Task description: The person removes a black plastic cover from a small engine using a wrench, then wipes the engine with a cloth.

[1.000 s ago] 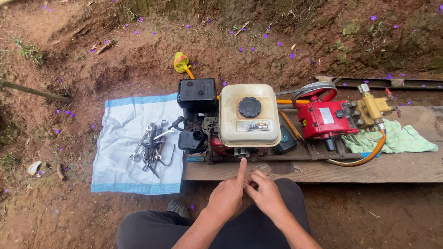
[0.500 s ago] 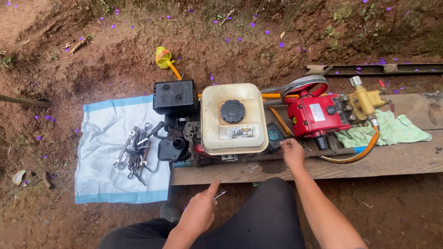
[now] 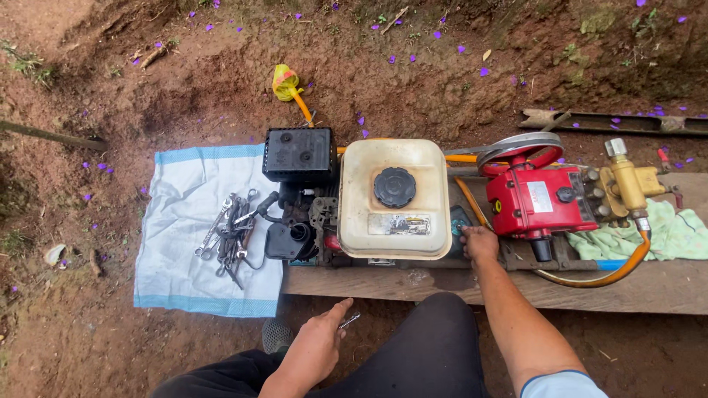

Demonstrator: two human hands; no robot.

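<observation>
Your right hand [image 3: 479,243] rests, fingers curled, against the engine [image 3: 394,199] beside its cream fuel tank, steadying it on the plank [image 3: 472,284]. Your left hand [image 3: 317,346] pinches a small metal tool [image 3: 349,319] low, keeping it ready. Wrenches [image 3: 232,236] lie gathered on the cloth [image 3: 184,221].

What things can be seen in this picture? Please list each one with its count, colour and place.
fuel tank: one, cream with black cap, centre, on the engine
air filter box: one, black, left of tank
pump: one, red, right of tank
brass fitting: one, at the pump's right
hose: one, orange, under pump
plank: one, wooden, under machine
cloth: one, white-blue, left ground
wrenches: several, metal, on cloth
rag: one, green, far right
left hand: holds a small metal tool
right hand: touches the engine beside the tank
</observation>
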